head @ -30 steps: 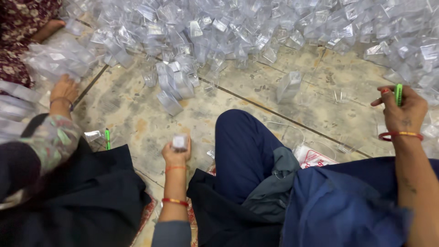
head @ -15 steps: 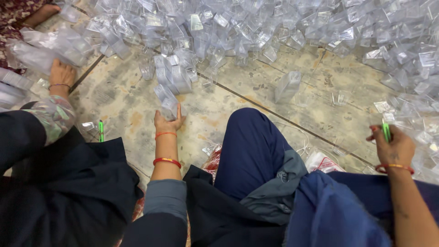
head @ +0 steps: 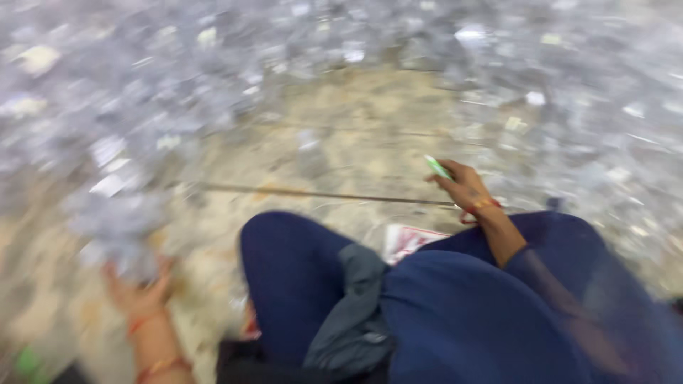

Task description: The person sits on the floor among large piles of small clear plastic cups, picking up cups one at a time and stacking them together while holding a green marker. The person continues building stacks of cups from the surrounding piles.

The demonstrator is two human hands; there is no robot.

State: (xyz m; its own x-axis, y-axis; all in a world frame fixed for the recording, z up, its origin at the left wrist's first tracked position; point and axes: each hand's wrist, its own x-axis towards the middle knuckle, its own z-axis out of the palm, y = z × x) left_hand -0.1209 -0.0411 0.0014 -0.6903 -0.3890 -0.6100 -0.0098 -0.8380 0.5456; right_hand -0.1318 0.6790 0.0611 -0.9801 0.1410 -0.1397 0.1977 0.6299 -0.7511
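Note:
The frame is heavily motion-blurred. My right hand point(head: 466, 186) rests just beyond my raised knee in dark blue cloth point(head: 299, 277) and pinches a slim green stick-like item point(head: 437, 168), with red thread bangles on the wrist. At the lower left, my left hand point(head: 136, 293) reaches out with its fingers against a clump of clear plastic packets point(head: 117, 226). The blur hides whether that hand grips them.
A large heap of clear plastic packets point(head: 299, 64) covers the stone floor point(head: 356, 163) across the back and right. A red-and-white printed paper point(head: 409, 240) lies by my knee. A green blur point(head: 28, 360) shows at the bottom left corner.
The view has swung and blurred. My right hand, with the green item, came in toward my knee. My left hand stays stretched to the packets; the neighbouring person has left the frame.

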